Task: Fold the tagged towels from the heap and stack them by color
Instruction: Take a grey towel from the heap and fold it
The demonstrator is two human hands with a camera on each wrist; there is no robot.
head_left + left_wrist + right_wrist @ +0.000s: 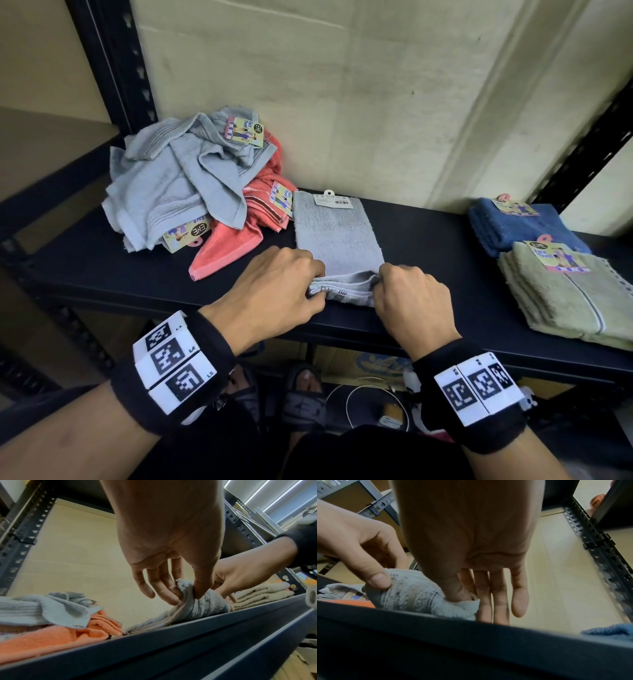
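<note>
A grey towel (337,236) lies lengthwise on the black shelf (428,246), its white tag (334,199) at the far end. My left hand (315,281) pinches the towel's near left corner (184,589) between thumb and fingers. My right hand (378,282) pinches the near right corner (467,601); its other fingers hang straight. The near edge is lifted off the shelf. A heap (185,178) of grey and coral towels sits at the back left. At the right lie a folded blue towel (520,226) and a folded olive stack (568,294).
Black slotted uprights (126,68) frame the shelf, with a beige wall (342,102) behind. The shelf's front rail (188,635) runs below my hands. Under the shelf are sandalled feet (305,394), cables and small items.
</note>
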